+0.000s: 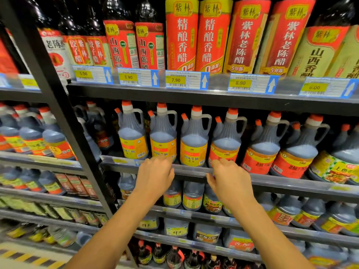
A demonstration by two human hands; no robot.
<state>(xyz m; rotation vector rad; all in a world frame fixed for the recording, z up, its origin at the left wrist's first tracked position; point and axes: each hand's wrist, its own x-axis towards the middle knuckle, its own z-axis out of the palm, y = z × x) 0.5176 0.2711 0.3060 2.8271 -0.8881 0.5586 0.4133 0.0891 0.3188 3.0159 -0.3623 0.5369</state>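
Shelf rail (192, 170) under the soy sauce jugs (194, 144) sat at mid-height. My right hand (229, 179) pinched its edge, thumb beneath. My left hand (155, 175) curled over it, grip unclear. The job looked barely begun, with every jug still in place.

Red-labelled vinegar bottles (181, 35) stand above blue price tags (186, 80) on the top shelf (213, 96)

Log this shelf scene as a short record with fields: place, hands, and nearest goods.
place: shop shelving stocked with bottles
left hand: fingers on the shelf rail, grip unclear
right hand: pinches same rail, thumb under
nearest goods: yellow-label jugs, orange caps, on that shelf
shelf above: red-label bottles, price tags
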